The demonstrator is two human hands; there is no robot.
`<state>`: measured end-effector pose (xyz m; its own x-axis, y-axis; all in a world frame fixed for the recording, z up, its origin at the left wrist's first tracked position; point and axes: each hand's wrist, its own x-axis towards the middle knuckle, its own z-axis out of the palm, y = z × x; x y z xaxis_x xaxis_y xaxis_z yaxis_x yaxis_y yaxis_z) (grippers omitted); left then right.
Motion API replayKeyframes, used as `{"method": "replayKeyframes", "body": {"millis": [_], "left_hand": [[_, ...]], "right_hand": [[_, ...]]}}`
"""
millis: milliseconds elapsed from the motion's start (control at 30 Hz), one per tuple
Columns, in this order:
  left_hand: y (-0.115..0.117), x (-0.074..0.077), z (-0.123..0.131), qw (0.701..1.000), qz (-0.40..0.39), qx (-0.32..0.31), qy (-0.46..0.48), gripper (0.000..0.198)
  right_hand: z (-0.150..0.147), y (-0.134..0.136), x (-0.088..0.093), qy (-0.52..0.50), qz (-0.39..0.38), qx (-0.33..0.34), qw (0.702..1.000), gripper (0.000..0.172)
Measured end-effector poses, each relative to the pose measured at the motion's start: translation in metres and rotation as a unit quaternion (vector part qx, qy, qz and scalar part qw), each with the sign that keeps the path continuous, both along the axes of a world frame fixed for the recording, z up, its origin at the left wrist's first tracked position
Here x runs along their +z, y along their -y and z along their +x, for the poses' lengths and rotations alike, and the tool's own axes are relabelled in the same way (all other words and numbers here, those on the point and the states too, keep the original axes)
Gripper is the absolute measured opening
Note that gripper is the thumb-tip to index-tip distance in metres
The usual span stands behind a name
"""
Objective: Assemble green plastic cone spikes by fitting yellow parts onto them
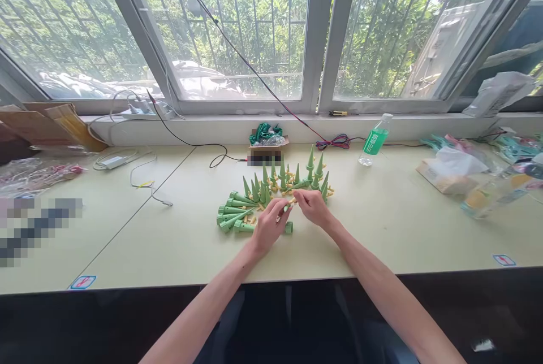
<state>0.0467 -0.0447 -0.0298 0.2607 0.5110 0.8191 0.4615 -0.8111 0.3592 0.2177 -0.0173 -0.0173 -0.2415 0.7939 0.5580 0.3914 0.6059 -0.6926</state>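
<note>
My left hand (270, 224) is closed round a green watering spike (286, 207), mostly hidden by the fingers. Close beside it, my right hand (314, 207) pinches a small cream-yellow plastic piece (292, 200) against or very near the spike; whether the two are joined I cannot tell. To the left, several green spikes (237, 211) lie with their points inward. Behind the hands, more green spikes (311, 163) stand point up among scattered cream-yellow pieces (331, 190). Another spike (244, 226) lies in front, running behind my left hand.
A small cardboard box (265, 155) with green plastic stands behind the spikes. A bottle with a green label (373, 141) is back right, near coiled cable (335, 142). Tissue box (449, 172) and plastic packs sit at right, white cables (148, 180) at left. The table's front edge is near my forearms.
</note>
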Motion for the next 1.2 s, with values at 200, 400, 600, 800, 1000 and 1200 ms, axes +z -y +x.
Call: {"method": "replayKeyframes", "body": {"millis": [200, 400, 600, 800, 1000, 1200], "left_hand": [[-0.0007, -0.0006, -0.0014, 1.000, -0.007, 0.010, 0.005, 0.014], [-0.0003, 0.0025, -0.0023, 0.999, 0.019, 0.026, 0.002, 0.019], [-0.0011, -0.0002, -0.0044, 1.000, 0.014, 0.017, -0.015, 0.019], [-0.0015, -0.0036, -0.0043, 1.000, -0.001, 0.014, -0.001, 0.013], [-0.0008, -0.0046, -0.0045, 1.000, -0.010, 0.024, -0.001, 0.011], [0.0008, -0.0041, -0.0057, 1.000, -0.015, 0.021, -0.018, 0.010]], "right_hand": [[-0.0019, 0.0025, 0.0019, 0.028, -0.005, -0.008, 1.000, 0.048], [-0.0030, 0.0026, 0.0011, 0.029, 0.000, -0.006, 1.000, 0.046], [-0.0050, 0.0023, -0.0009, 0.044, 0.005, -0.008, 0.999, 0.046], [-0.0073, 0.0033, -0.0016, 0.064, 0.006, -0.002, 0.998, 0.048], [-0.0091, 0.0043, -0.0023, 0.084, 0.015, -0.005, 0.996, 0.050], [-0.0090, 0.0059, -0.0013, 0.091, 0.009, -0.002, 0.996, 0.049]]}}
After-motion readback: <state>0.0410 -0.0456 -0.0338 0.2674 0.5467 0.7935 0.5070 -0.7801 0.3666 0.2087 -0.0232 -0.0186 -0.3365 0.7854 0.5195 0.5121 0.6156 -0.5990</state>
